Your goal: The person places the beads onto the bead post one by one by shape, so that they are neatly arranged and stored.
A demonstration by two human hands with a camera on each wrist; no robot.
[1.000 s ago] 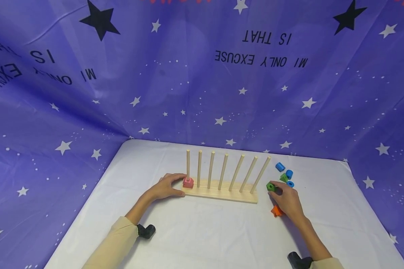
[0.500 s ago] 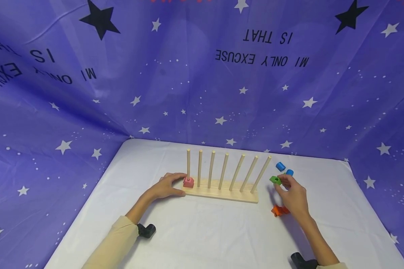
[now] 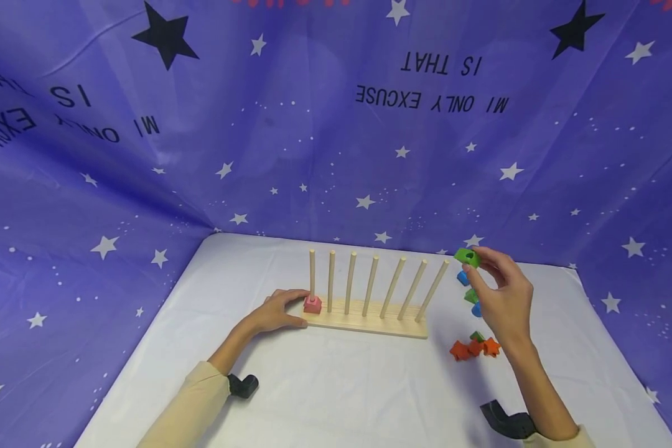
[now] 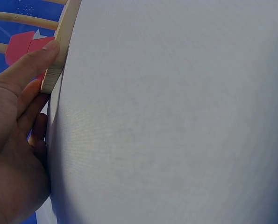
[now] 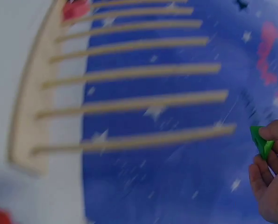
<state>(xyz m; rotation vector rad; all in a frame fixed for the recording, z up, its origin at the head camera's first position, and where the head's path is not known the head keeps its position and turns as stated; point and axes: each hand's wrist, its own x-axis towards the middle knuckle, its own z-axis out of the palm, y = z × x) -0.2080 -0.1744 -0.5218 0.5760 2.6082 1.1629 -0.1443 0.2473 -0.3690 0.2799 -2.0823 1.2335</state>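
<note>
A wooden peg board (image 3: 364,322) with several upright pegs stands on the white table. A red block (image 3: 312,304) sits low on its leftmost peg. My left hand (image 3: 273,312) grips the board's left end; in the left wrist view its thumb (image 4: 36,58) lies on the edge, beside the red block. Raised past the board's right end, my right hand (image 3: 504,295) pinches a green block (image 3: 467,257) between thumb and fingertips. The block has a hole and looks triangular in the right wrist view, level with the tip of the rightmost peg (image 5: 176,136).
Orange star-shaped blocks (image 3: 475,348) lie right of the board, with a green piece (image 3: 477,336) against them. Farther back are blue blocks (image 3: 463,278) and another green block (image 3: 471,295), partly behind my right hand. A purple star-print cloth (image 3: 336,124) rises behind the table.
My right hand has lifted the green block up and away from the table, turning it on the way. The left hand and the board have stayed in place.
</note>
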